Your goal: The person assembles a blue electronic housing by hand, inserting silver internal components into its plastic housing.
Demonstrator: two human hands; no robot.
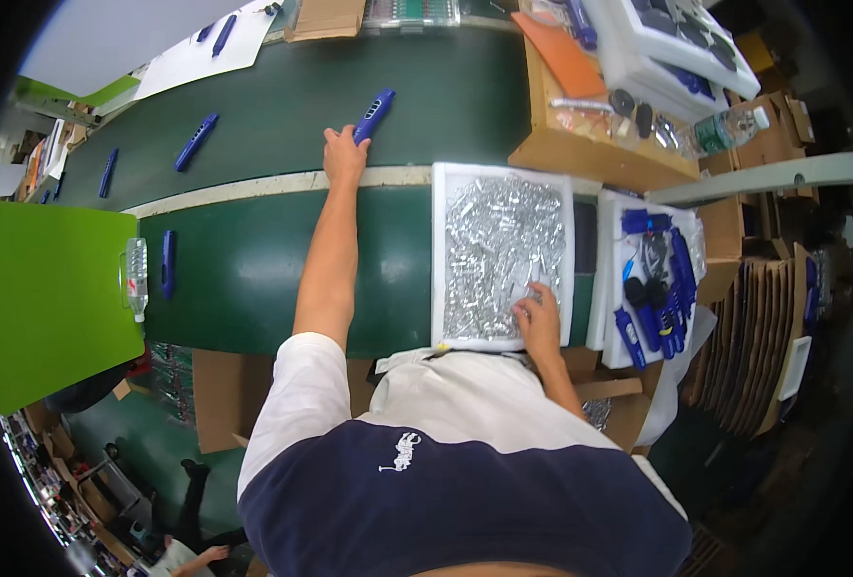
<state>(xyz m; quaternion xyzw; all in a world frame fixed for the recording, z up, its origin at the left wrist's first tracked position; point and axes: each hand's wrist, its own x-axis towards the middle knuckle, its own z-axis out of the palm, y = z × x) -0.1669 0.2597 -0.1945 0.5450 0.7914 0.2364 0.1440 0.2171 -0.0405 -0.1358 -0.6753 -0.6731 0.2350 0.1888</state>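
step: left hand (343, 154) stretched out to the far belt, fingers on the near end of a blue tool (374, 115); looks like setting it down or picking it up, cannot tell which
left grip: fingers curled together at the tool's end, touching it; full clamp not clear
right grip: right hand (539, 322) rests palm down in the white tray (438, 252), fingers bent into the silver parts (501, 252); cannot tell if it pinches one
next move: judged, the right hand needs a fine pinch to single out one small part from the loose heap
far left: green board (51, 288), flat and matte; clear plastic bottle (137, 277) lying at its edge
belt: dark green conveyor belt (253, 144), smooth, with a pale dividing strip; more blue tools (196, 141) spaced along it, slim, hard plastic, pen-like
tool in hand: far belt lane, straight ahead of the left shoulder, lying slantwise
tray: shallow, rectangular, white foam look, on the tabletop near the chest; parts shiny, metallic, tangled
right: second white tray (607, 288) holding blue and black pieces, just beside the first
far right: stacked cardboard sheets (753, 327), brown, ribbed edges
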